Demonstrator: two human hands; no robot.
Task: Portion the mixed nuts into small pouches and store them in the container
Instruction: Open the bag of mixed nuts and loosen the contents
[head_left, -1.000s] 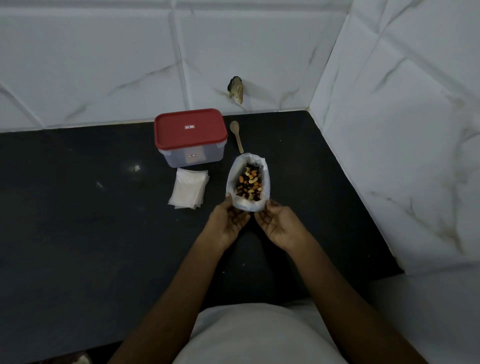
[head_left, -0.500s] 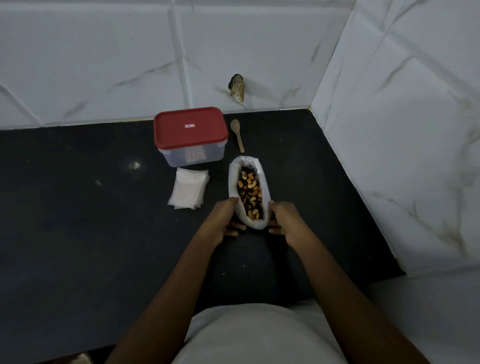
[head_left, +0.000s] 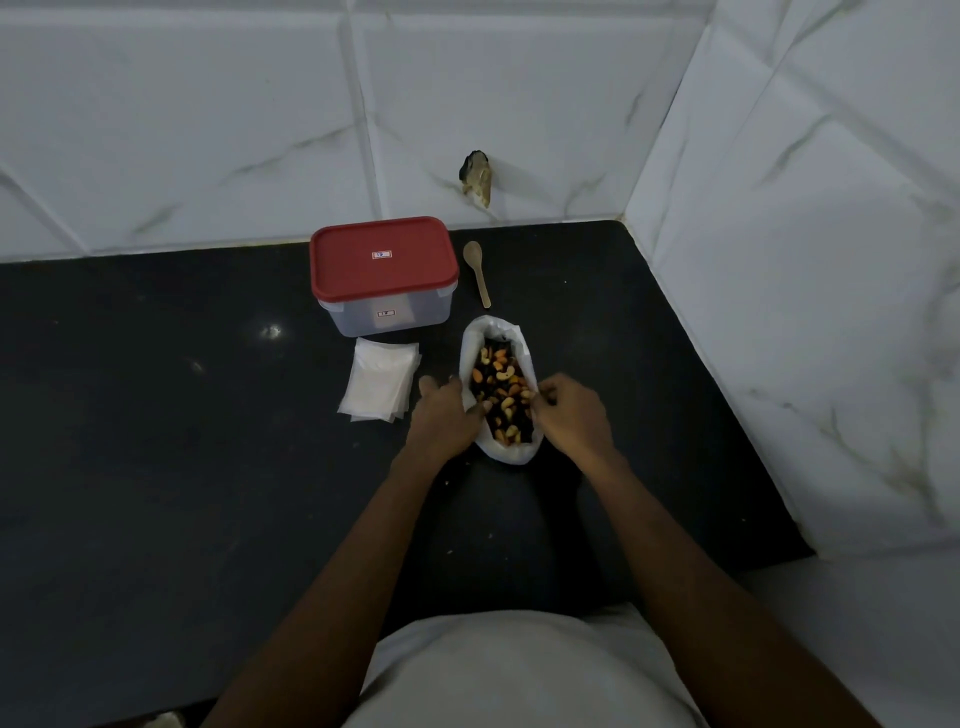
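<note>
On the table (head_left: 156, 441), a stack of small pouches (head_left: 379, 382) before the red-lidded container (head_left: 384, 275). Left hand (head_left: 447, 415) gripping the left rim of the open bag (head_left: 510, 453) of mixed nuts (head_left: 501, 387); wooden spoon (head_left: 477, 270) behind; right hand (head_left: 571, 415) pinching the right rim.
</note>
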